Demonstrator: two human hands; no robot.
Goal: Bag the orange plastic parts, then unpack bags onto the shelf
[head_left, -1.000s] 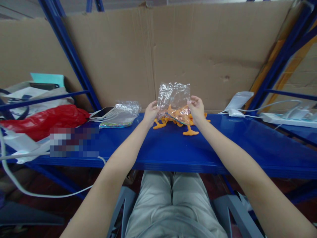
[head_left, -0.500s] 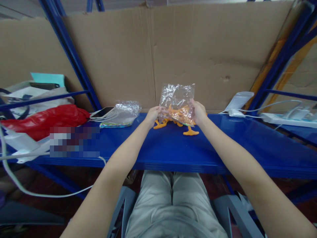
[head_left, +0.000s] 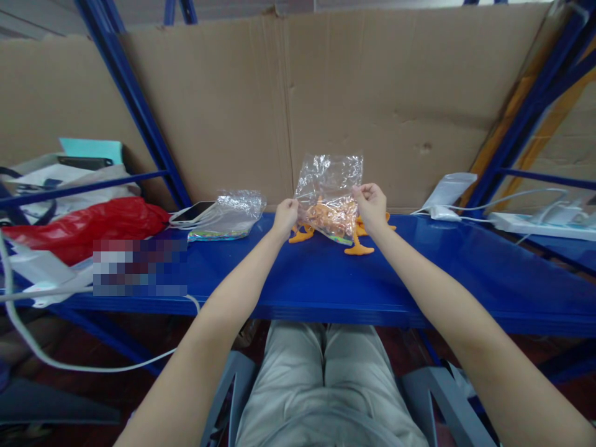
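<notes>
A crinkled clear plastic bag [head_left: 329,186] with orange plastic pieces inside is held upright over the blue shelf [head_left: 326,279]. My left hand [head_left: 285,216] pinches its left edge and my right hand [head_left: 371,205] pinches its right edge. More orange hook-shaped pieces [head_left: 357,246] lie loose on the shelf just under and behind the bag.
To the left lie another clear bag [head_left: 233,211], a phone [head_left: 193,211] with a white cable, and a red bag [head_left: 88,225]. At the right sit a white pouch [head_left: 447,188] and a white power strip [head_left: 535,225]. Cardboard [head_left: 372,93] backs the shelf.
The bag dropped slightly, then rose again and turned a little. My right hand shifted up along the bag's right edge; my left hand stayed on the left edge.
</notes>
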